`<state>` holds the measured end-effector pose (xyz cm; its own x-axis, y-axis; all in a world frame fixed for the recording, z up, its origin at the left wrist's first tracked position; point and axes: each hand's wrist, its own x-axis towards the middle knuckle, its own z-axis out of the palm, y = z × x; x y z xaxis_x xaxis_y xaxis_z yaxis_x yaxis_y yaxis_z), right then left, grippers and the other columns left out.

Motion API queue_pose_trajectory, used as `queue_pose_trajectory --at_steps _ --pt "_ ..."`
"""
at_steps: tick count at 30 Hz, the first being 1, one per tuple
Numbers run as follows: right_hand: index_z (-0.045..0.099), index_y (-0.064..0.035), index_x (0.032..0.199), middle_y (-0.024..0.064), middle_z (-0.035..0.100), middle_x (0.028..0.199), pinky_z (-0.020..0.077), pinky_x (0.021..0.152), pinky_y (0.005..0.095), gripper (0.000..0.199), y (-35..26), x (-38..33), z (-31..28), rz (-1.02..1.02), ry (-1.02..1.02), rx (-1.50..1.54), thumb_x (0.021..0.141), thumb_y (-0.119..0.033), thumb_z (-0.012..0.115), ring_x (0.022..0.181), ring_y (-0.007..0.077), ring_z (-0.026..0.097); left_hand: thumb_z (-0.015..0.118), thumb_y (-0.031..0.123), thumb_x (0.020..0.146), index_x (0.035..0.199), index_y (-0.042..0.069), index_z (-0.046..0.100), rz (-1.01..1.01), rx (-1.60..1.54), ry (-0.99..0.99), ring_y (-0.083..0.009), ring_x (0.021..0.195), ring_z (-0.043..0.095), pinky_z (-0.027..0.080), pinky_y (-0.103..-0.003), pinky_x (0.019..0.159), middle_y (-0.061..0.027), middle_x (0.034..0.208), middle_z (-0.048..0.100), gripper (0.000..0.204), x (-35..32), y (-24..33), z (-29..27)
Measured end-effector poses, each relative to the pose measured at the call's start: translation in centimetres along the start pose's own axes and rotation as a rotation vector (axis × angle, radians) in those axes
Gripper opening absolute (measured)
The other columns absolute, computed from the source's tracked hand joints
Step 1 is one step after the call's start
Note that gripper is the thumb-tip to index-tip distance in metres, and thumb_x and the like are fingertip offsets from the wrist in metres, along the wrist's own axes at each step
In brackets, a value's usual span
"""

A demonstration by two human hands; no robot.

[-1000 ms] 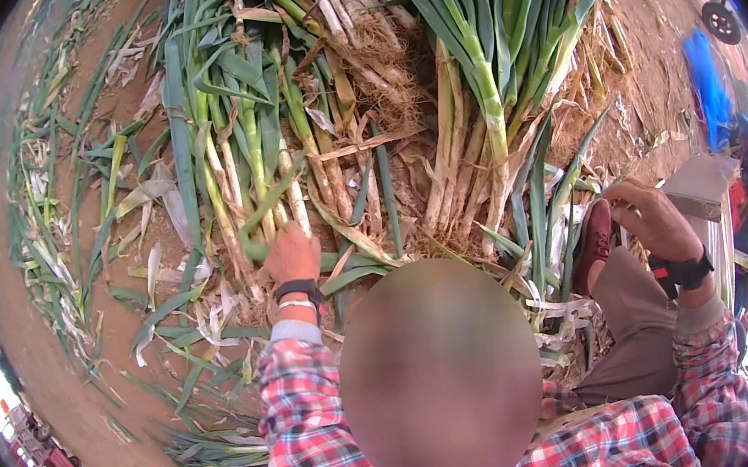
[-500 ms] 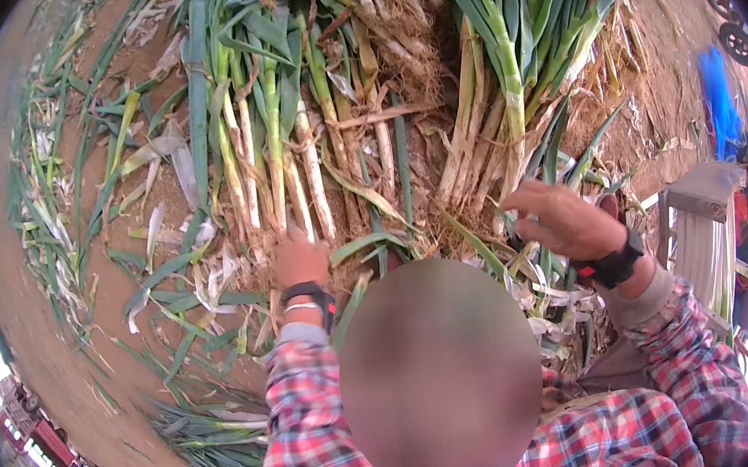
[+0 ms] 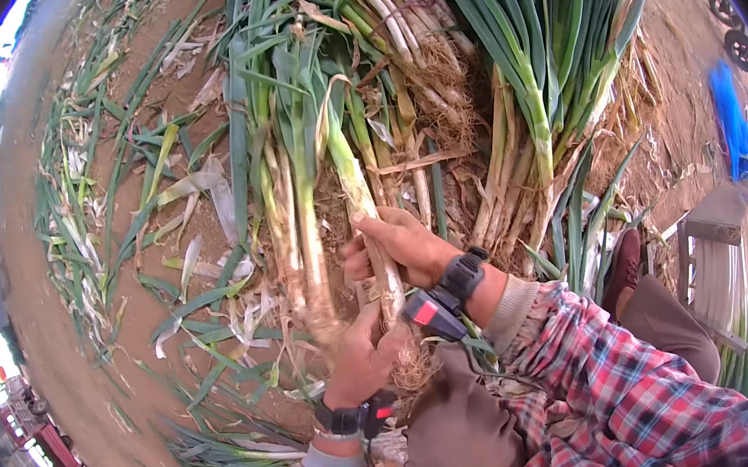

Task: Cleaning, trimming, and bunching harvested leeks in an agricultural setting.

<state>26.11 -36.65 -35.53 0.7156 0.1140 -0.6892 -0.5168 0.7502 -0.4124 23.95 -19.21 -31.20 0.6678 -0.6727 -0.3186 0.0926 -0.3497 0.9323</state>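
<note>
Right hand (image 3: 412, 243) has its fingers wrapped round a leek (image 3: 387, 280) mid-stalk; left hand (image 3: 361, 359) grasps it just above the roots — here, near the person's knee (image 3: 460, 422) — with a leafy bundle (image 3: 547, 48) farther right.

The curled right grip (image 3: 401, 244) sits just beyond the left grip (image 3: 362, 357), right forearm (image 3: 556, 334) slanting inward.

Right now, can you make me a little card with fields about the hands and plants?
Right hand: wrapped around a pale, green-topped stalk
Left hand: at that stalk's root end; exact grip unclear
Roots: shaggy, brownish, beside the left hand
Big leafy bunch: farther ahead, right of the held stalk
Ground: brown dirt, loose leaves scattered at left
Sleeves: plaid
</note>
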Motion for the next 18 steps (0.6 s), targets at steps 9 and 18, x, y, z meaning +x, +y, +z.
queue_pose_trajectory --at_steps 9,18 --pt "0.051 -0.0050 0.098 -0.0006 0.054 0.072 0.0432 0.045 0.0219 0.023 -6.2 -13.1 -6.2 -0.115 0.235 -0.621 0.098 -0.028 0.055 0.053 0.0059 0.051 0.059 0.033 0.091 0.117 0.003 0.061 0.067 0.825 0.167 -0.0381 0.104 0.061 0.049 -0.045 0.088 -0.0218 0.120 0.061 0.040 7.6 -11.9 -3.8" --pt "0.040 0.0009 0.135 0.0182 0.058 0.088 0.0479 0.067 0.0409 0.058 1.7 -41.6 -7.2 -0.455 0.356 -1.435 0.086 -0.015 0.067 0.081 0.0387 0.061 0.061 0.040 0.094 0.129 0.003 0.049 -0.322 -0.960 -0.617 -0.0222 0.103 0.065 0.055 -0.038 0.088 -0.0118 0.120 0.063 0.052 3.4 7.9 11.3"
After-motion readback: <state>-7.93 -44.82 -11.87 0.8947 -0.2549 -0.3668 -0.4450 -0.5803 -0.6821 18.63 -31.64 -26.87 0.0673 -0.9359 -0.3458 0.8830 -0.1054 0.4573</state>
